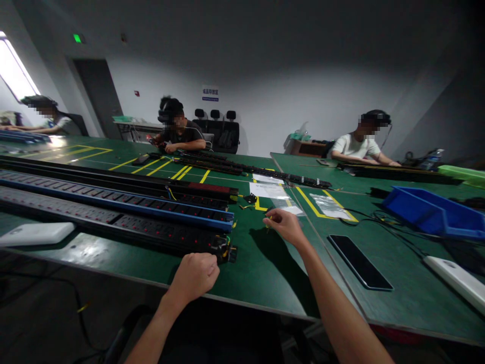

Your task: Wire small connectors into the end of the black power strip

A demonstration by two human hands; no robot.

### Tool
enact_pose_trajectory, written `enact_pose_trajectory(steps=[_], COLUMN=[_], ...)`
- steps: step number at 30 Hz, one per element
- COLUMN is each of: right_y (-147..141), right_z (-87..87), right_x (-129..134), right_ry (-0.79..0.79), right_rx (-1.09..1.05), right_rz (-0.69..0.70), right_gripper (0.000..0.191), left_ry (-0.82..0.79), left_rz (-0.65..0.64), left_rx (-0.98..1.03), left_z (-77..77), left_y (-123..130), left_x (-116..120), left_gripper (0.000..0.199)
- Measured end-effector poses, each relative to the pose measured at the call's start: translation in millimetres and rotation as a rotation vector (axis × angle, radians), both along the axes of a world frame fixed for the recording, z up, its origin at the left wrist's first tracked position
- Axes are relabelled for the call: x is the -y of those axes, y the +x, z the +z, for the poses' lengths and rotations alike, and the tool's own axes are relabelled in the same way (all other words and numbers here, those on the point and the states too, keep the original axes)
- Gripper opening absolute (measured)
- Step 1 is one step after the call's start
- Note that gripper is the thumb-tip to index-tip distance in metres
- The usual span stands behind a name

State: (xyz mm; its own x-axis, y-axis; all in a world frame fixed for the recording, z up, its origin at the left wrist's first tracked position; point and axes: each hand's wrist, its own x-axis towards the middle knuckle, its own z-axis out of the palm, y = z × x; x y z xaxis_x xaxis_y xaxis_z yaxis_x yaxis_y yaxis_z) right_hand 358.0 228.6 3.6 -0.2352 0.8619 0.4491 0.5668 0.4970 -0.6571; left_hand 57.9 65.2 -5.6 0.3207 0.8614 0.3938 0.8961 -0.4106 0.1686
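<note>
Long black power strips with red dots lie side by side at the left, the nearest black strip [151, 230] ending in loose wires and a black connector [232, 254]. Beyond it is a strip with a blue edge [182, 212]. My left hand [196, 275] is closed in a loose fist at the table's front edge, just below that connector; whatever its fingers hold, if anything, is hidden. Over the green table, right of the strip ends, my right hand [284, 225] pinches a small yellow-green piece [268, 222], too small to make out clearly.
A dark phone [359, 262], a white device [456, 278], cables and a blue bin [435, 210] are at the right. Papers [269, 189] and a plastic bag [328, 206] lie farther back. Another white device [38, 233] is at the left. Three people sit across the room.
</note>
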Motion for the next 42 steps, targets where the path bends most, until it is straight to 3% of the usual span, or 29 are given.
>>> enact_pose_trajectory(steps=[11,24,42], right_y=[-1.3,-3.5,-3.5], right_z=[-1.6,-4.1,-0.1], right_x=[-3.5,-4.6,-3.5], right_ry=[-0.117,-0.135,-0.257], right_rx=[-0.203,-0.221,-0.403], right_rz=[0.158,0.182,0.204], right_gripper=[0.037,0.023,0.044], left_ry=[0.001,0.014,0.029], left_rz=[0.006,0.003,-0.005], left_rx=[0.007,0.001,-0.007], left_z=[1.9,0.7,0.8], left_y=[1.1,0.2,0.1], left_x=[0.5,0.3,0.3], left_gripper=[0.026,0.026,0.025])
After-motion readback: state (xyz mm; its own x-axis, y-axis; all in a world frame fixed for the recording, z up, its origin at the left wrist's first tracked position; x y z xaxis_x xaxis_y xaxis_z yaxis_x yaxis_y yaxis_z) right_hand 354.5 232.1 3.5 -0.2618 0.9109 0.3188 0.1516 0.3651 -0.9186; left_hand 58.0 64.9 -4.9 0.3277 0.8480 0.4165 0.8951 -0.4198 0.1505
